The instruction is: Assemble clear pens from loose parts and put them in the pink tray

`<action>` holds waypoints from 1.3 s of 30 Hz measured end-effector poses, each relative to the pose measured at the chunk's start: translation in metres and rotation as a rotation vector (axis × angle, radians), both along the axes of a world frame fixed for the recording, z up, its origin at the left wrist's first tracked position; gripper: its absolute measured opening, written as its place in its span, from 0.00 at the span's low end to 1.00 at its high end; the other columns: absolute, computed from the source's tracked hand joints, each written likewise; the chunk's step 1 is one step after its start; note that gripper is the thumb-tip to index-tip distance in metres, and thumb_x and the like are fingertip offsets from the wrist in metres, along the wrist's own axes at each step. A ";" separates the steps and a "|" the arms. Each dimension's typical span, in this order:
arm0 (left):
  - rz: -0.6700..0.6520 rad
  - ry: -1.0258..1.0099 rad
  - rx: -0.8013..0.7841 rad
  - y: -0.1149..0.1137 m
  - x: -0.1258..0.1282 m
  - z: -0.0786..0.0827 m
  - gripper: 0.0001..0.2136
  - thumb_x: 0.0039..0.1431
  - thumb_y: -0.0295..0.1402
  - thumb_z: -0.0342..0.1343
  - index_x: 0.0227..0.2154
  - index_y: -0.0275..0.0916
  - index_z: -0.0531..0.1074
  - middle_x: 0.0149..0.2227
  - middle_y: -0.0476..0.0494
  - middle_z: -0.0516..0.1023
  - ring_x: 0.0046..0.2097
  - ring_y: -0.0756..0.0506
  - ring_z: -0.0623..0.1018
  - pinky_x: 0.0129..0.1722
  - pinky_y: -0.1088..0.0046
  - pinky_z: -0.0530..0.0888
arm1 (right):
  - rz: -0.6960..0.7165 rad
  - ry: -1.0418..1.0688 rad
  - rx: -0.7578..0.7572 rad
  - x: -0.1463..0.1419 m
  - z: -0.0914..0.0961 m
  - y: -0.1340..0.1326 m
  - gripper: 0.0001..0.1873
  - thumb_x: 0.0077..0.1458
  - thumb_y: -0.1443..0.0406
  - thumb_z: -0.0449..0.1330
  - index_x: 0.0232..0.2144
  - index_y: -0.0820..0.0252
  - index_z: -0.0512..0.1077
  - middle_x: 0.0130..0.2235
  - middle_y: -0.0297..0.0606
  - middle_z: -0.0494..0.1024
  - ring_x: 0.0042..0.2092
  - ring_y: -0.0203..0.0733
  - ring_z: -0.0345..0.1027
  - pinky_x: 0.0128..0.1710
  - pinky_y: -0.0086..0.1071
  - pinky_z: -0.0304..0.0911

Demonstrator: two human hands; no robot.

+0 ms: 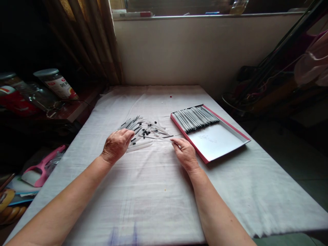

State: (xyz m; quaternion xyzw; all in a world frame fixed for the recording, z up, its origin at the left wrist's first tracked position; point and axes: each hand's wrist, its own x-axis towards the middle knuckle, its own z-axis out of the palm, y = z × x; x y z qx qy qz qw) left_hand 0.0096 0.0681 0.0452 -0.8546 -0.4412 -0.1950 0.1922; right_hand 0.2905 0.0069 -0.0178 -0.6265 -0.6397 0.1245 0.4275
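A loose heap of pen parts (143, 130), clear barrels, thin refills and small black caps, lies on the white cloth (153, 191). My left hand (116, 145) rests palm down at the heap's near left edge, fingers curled over some pieces, with a clear barrel (139, 146) just beside it. My right hand (185, 152) pinches the near end of a thin clear piece (166, 138) at the heap's right side. A red-edged tray (217, 140) to the right holds a row of assembled pens (196, 118) at its far end.
The table meets a white wall at the back. Jars (55, 83) stand on a dark shelf to the left. A pink-handled tool (41, 169) lies low at the left. Dark metal rods and clutter (269, 75) fill the right side.
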 end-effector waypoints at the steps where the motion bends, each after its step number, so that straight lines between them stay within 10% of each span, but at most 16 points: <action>1: 0.011 -0.006 0.007 0.000 -0.003 0.002 0.13 0.67 0.36 0.44 0.36 0.41 0.73 0.34 0.44 0.79 0.33 0.45 0.77 0.34 0.71 0.67 | -0.001 -0.001 -0.002 0.001 0.000 0.000 0.12 0.57 0.64 0.56 0.40 0.50 0.78 0.40 0.38 0.80 0.43 0.45 0.73 0.46 0.37 0.67; 28: -0.173 -0.428 -0.332 0.008 0.040 -0.013 0.15 0.64 0.32 0.46 0.50 0.42 0.72 0.46 0.42 0.80 0.44 0.45 0.80 0.44 0.70 0.74 | 0.021 0.071 0.011 -0.016 0.004 -0.002 0.12 0.58 0.64 0.55 0.40 0.52 0.77 0.42 0.38 0.81 0.45 0.45 0.73 0.49 0.39 0.66; 39: -0.121 0.067 -0.303 0.039 0.043 -0.021 0.09 0.57 0.29 0.53 0.29 0.44 0.78 0.37 0.42 0.78 0.40 0.41 0.75 0.41 0.63 0.70 | -0.012 0.278 -0.020 -0.013 0.005 0.001 0.15 0.55 0.62 0.54 0.42 0.58 0.76 0.43 0.42 0.81 0.45 0.45 0.74 0.48 0.37 0.67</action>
